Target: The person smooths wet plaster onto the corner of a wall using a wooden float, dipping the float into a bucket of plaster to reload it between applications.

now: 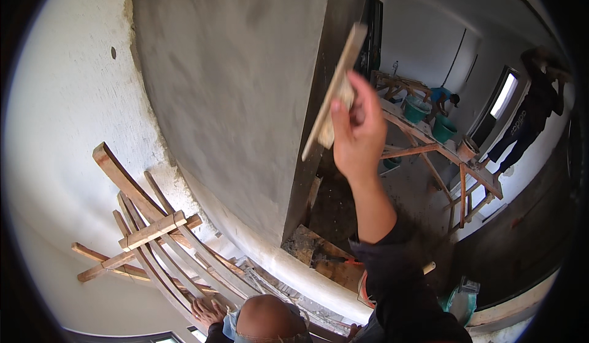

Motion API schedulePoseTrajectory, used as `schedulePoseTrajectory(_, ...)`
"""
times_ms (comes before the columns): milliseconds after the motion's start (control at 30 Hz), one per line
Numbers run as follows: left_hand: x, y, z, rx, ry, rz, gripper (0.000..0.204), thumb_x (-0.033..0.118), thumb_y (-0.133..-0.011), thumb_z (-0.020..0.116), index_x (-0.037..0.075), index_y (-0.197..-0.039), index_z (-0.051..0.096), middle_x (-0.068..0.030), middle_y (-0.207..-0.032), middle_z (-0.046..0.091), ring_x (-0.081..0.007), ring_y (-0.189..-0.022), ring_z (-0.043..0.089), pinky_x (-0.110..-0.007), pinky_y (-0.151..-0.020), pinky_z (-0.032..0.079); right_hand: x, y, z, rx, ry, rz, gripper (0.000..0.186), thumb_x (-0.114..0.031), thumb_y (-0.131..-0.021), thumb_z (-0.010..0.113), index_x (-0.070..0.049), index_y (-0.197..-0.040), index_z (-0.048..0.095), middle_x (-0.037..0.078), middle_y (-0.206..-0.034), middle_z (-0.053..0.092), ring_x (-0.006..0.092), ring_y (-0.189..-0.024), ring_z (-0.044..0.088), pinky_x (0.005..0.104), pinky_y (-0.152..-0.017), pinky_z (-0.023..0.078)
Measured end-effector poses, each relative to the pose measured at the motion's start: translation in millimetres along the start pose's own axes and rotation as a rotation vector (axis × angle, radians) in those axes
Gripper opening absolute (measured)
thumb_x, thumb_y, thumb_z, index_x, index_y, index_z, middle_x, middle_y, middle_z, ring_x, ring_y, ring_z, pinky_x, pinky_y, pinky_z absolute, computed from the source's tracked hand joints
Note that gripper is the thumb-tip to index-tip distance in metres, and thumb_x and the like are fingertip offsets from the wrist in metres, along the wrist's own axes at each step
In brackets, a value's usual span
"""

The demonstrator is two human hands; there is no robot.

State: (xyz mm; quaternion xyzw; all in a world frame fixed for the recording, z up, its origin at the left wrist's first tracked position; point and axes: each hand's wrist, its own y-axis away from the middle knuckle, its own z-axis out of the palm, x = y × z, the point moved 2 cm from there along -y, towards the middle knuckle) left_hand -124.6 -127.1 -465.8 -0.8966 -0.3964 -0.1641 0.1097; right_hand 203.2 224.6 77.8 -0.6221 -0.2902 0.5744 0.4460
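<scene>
My right hand (359, 125) is raised at the corner of a grey plastered wall (233, 85), its thumb and fingers closed on a wooden float (351, 52). The float is seen nearly edge-on, its long board tilted along the wall's vertical edge. Whether the board touches the plaster I cannot tell. Low on the left, my left hand (208, 311) lies with fingers spread on a timber beam (156, 260). That hand's palm is hidden.
Crossed timbers (153, 229) stand at the lower left. Far right, a person (534, 107) stands on a wooden scaffold (451, 153) holding green buckets (443, 128); another person (443, 98) bends behind it. A rounded brown shape (270, 318) with pale blue cloth is below me.
</scene>
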Motion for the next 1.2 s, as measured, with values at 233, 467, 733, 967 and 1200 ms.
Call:
schedulePoseTrajectory(233, -7.9, 0.4, 10.5, 0.112, -0.054, 0.04, 0.065, 0.045, -0.089, 0.056, -0.001, -0.135, 0.047, -0.0203, -0.14, 0.045, -0.0406, -0.137, 0.033, -0.054, -0.113, 0.023, -19.5, -5.4, 23.6, -0.069, 0.181, -0.085, 0.033, -0.007, -0.09, 0.065, -0.003, -0.122, 0.061, 0.016, -0.109, 0.067, 0.0279, -0.094, 0.066, 0.0331, -0.081, 0.051)
schedulePoseTrajectory(467, -11.9, 0.7, 13.8, 0.218, -0.052, 0.108, 0.061, 0.048, -0.09, 0.056, 0.003, -0.132, 0.051, -0.0199, -0.138, 0.048, -0.0398, -0.135, 0.035, -0.055, -0.111, 0.026, 107.8, 221.4, -0.8, 0.018, 0.096, 0.407, 0.032, -0.006, -0.091, 0.065, 0.0, -0.122, 0.06, 0.008, -0.106, 0.066, 0.0103, -0.083, 0.06, 0.0233, -0.072, 0.048)
schedulePoseTrajectory(733, 7.5, 4.6, -2.0, 0.088, -0.074, 0.074, 0.058, 0.047, -0.093, 0.053, 0.004, -0.132, 0.051, -0.0196, -0.14, 0.046, -0.0384, -0.137, 0.033, -0.055, -0.111, 0.025, 92.3, 209.8, 0.3, 0.021, -0.068, 0.409, 0.039, -0.01, -0.094, 0.066, -0.005, -0.13, 0.055, 0.006, -0.105, 0.063, 0.0088, -0.084, 0.058, 0.0226, -0.068, 0.049)
schedulePoseTrajectory(967, 28.0, -2.1, 3.0, 0.149, -0.021, 0.149, 0.055, 0.046, -0.093, 0.055, 0.006, -0.131, 0.053, -0.0183, -0.14, 0.047, -0.0378, -0.137, 0.034, -0.054, -0.111, 0.025, 182.2, 338.7, -27.7, -0.029, 0.236, 0.591, 0.039, -0.005, -0.092, 0.065, -0.007, -0.129, 0.054, 0.005, -0.104, 0.064, 0.0107, -0.084, 0.058, 0.024, -0.07, 0.049)
schedulePoseTrajectory(1200, 20.8, 2.2, -1.3, 0.107, -0.047, 0.126, 0.055, 0.045, -0.093, 0.056, 0.008, -0.133, 0.05, -0.0166, -0.143, 0.045, -0.0377, -0.137, 0.034, -0.054, -0.111, 0.024, 179.4, 410.2, -37.0, -0.041, 0.075, 0.937, 0.053, -0.007, -0.093, 0.067, -0.006, -0.139, 0.042, 0.012, -0.117, 0.062, 0.017, -0.1, 0.064, 0.0273, -0.087, 0.052)
